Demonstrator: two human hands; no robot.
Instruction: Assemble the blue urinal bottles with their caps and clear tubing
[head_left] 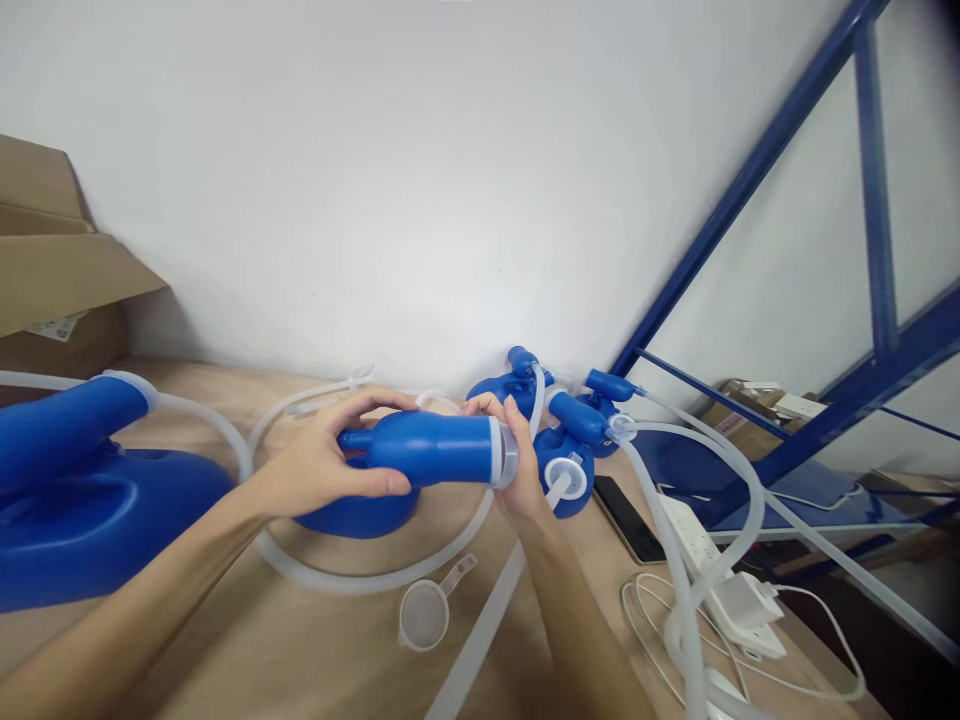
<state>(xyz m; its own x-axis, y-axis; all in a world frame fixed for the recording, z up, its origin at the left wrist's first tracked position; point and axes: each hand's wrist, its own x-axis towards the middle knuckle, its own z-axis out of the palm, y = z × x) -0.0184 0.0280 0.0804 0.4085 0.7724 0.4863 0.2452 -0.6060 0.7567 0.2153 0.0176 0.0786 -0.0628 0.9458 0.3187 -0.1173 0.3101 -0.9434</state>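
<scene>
Level above the table, a blue plastic bottle-shaped part point(435, 447) lies between my two hands, its narrow neck toward the left. My left hand point(319, 455) is closed around the neck end, with the thumb along the near side. At the wide end is a white rim with a clear plastic collar point(509, 455). My right hand point(521, 460) grips that collar, though some of its fingers are hidden behind it. Beneath my left hand shows part of a blue jug-like container point(364, 515). A translucent hose point(367, 582) curves over the table below the part.
A small clear cup with a handle point(424, 614) lies in front. Several blue containers with hoses point(566, 470) stand right of centre. A phone point(630, 520) and a power strip point(701, 560) lie farther right. Left are a large blue container point(112, 520) and a cardboard box point(67, 270).
</scene>
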